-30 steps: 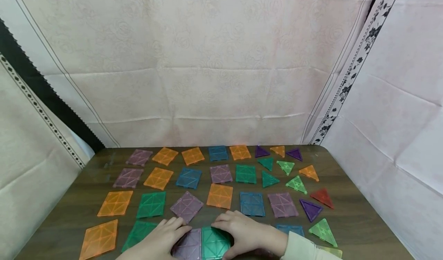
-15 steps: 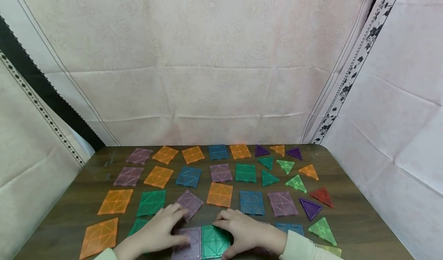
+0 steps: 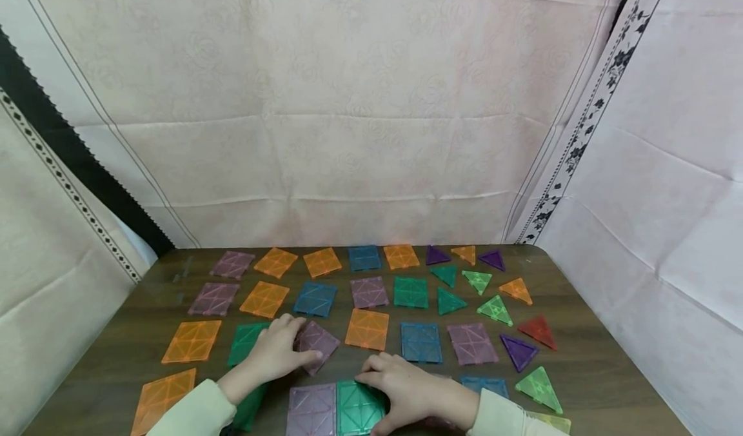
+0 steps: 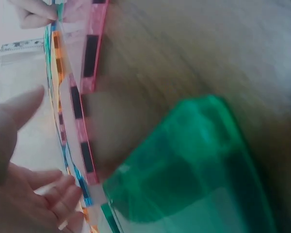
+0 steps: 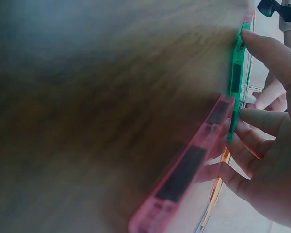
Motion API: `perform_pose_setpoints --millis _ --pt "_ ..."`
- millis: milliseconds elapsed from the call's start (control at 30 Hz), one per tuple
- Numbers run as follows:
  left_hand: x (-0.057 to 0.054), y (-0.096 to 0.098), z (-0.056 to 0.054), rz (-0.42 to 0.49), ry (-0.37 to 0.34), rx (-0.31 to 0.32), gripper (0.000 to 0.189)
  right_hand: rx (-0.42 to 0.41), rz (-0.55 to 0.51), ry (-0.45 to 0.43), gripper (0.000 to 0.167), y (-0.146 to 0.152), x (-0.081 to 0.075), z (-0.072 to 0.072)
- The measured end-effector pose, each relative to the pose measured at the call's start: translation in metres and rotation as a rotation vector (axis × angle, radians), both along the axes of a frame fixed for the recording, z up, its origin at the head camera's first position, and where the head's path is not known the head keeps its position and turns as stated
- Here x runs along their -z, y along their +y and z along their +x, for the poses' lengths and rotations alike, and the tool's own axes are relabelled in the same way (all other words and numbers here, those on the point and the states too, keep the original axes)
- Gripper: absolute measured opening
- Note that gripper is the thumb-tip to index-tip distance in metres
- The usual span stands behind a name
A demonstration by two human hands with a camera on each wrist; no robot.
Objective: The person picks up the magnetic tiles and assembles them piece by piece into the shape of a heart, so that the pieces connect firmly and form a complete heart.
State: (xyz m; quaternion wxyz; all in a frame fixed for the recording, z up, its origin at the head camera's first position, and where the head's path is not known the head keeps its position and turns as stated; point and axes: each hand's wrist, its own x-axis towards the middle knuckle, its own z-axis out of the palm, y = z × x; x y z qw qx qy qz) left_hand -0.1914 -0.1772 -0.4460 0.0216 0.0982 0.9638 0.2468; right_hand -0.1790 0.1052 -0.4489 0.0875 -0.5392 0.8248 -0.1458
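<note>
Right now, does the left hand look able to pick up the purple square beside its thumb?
Probably yes: in the head view, the left hand overlaps the purple square, and nothing else appears to lie on it.

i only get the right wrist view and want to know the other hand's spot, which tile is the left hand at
Observer: Its fingers and thumb are at a purple square set cornerwise; whether they touch it, I can't tell.
Operator: ok what's just beyond that square
Observer: A blue square.
Operator: any red triangles in sight
Observer: One red triangle, toward the right of the head view.
</note>
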Motion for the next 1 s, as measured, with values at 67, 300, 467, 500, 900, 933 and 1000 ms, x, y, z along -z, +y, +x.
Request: perform_pose_setpoints --millis 67,300,467,500,900,933,1000 --pt "0.002 0.001 -0.001 -0.026 -0.019 -0.011 0.079 0.002 0.002 -0.002 0.068 0.0 0.0 0.0" --pt "0.005 0.001 -0.004 -0.047 -0.045 0.0 0.078 0.013 0.006 -0.022 0.068 0.0 0.0 0.0" --pt "0.004 -0.001 -0.006 -0.038 -0.073 0.03 0.077 0.012 0.005 -0.016 0.068 0.0 0.0 0.0" --pt "0.003 -0.002 -0.006 -0.035 -0.085 0.036 0.077 0.011 0.005 -0.015 0.068 0.0 0.0 0.0" --pt "-0.006 -0.01 -0.006 0.0 -0.145 0.22 0.072 0.015 0.019 -0.036 0.07 0.001 0.0 -0.002" --pt "-0.007 -0.01 -0.007 -0.002 -0.15 0.237 0.072 0.016 0.02 -0.039 0.07 0.001 0.0 -0.002" --pt "-0.007 -0.011 -0.007 -0.001 -0.162 0.266 0.072 0.022 0.023 -0.046 0.071 0.001 0.0 -0.002"
